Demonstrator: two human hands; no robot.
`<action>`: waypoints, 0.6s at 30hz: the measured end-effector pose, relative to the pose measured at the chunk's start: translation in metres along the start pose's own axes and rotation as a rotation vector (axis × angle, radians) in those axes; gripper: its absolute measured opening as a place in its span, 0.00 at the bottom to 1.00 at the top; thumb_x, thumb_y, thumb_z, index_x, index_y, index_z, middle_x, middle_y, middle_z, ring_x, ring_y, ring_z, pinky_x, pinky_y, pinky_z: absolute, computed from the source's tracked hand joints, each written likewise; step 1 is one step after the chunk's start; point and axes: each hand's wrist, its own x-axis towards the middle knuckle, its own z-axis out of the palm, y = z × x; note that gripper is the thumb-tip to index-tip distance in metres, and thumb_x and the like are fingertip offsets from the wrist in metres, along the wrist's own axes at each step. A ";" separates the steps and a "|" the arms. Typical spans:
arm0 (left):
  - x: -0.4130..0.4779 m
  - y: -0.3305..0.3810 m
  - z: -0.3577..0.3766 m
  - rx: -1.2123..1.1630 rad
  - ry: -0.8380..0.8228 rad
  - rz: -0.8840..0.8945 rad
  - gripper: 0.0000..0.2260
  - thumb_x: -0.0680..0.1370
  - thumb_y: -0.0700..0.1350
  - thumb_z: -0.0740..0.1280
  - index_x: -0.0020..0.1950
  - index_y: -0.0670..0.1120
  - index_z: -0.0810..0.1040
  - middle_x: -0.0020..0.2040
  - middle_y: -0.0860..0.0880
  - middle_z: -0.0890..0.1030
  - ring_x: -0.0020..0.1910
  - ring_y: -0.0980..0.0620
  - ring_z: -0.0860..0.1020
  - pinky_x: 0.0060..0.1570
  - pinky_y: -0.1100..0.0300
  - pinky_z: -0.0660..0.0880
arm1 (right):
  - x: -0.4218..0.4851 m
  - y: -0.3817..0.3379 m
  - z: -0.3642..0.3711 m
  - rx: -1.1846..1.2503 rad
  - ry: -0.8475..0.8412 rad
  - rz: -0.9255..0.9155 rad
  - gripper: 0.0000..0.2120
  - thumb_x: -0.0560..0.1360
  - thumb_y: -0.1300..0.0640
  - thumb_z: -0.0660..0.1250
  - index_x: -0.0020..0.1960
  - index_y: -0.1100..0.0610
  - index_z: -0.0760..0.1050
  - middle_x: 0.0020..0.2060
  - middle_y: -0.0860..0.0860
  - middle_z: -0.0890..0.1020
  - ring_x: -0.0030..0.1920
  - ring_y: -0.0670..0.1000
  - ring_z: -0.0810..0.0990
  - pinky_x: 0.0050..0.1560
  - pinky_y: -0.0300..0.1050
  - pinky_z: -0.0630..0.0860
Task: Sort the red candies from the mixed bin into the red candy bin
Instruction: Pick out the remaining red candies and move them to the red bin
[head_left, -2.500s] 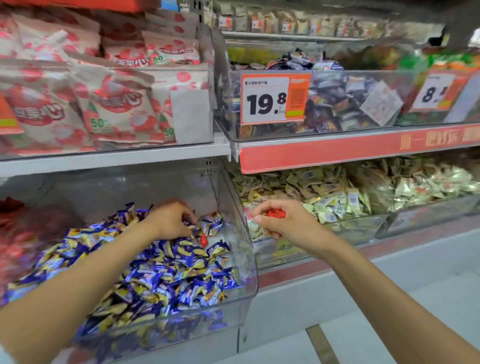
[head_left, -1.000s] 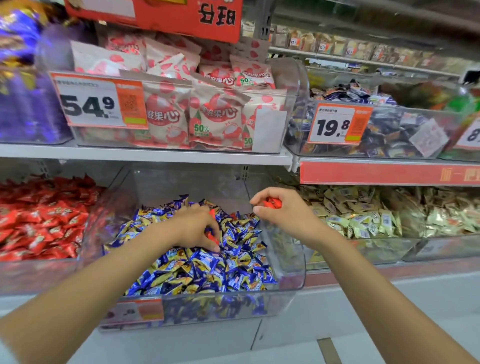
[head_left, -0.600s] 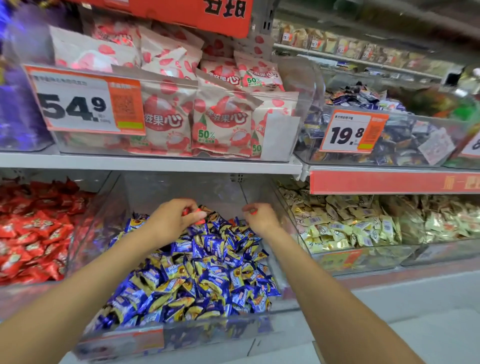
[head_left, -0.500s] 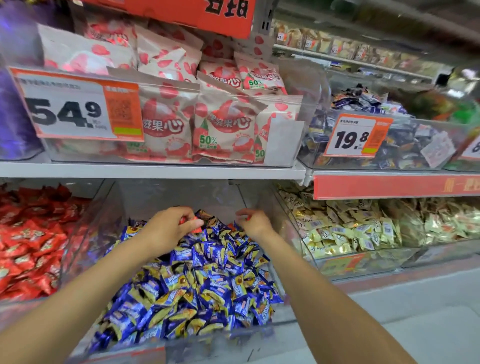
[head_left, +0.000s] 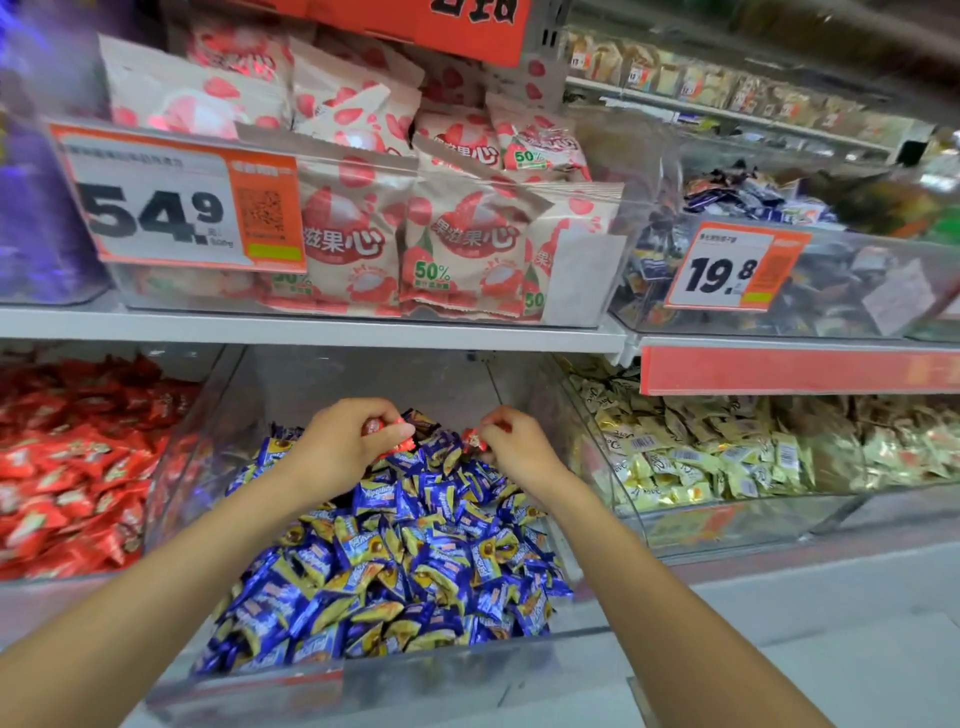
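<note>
Store shelving (head_left: 311, 327); clear mixed bin (head_left: 322, 374) beside red candy bin (head_left: 176, 358).

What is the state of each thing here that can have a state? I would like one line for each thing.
left hand: curled, holds red candies above the mixed bin.
right hand: pinches a red candy.
mixed bin: open on top, heaped with blue candies.
red candy bin: open, well filled, no hand in it.
</note>
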 end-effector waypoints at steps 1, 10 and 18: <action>-0.003 0.001 -0.002 -0.022 0.017 0.008 0.09 0.77 0.49 0.67 0.40 0.47 0.79 0.26 0.52 0.69 0.22 0.57 0.62 0.25 0.68 0.60 | -0.011 -0.004 -0.003 0.019 -0.027 -0.011 0.07 0.80 0.61 0.58 0.44 0.53 0.71 0.38 0.50 0.76 0.33 0.44 0.76 0.29 0.35 0.66; -0.034 0.022 -0.018 -0.003 0.085 0.070 0.10 0.78 0.46 0.66 0.43 0.40 0.76 0.31 0.47 0.70 0.27 0.58 0.64 0.31 0.64 0.63 | -0.098 -0.021 -0.020 0.569 -0.220 0.045 0.02 0.81 0.64 0.59 0.49 0.61 0.68 0.45 0.60 0.77 0.43 0.55 0.83 0.35 0.38 0.74; -0.063 0.008 -0.042 0.212 0.034 0.064 0.06 0.79 0.46 0.65 0.42 0.49 0.75 0.37 0.48 0.78 0.37 0.49 0.76 0.42 0.56 0.74 | -0.111 -0.036 0.004 0.530 -0.220 0.002 0.09 0.79 0.69 0.59 0.55 0.60 0.73 0.45 0.57 0.74 0.39 0.51 0.79 0.28 0.37 0.70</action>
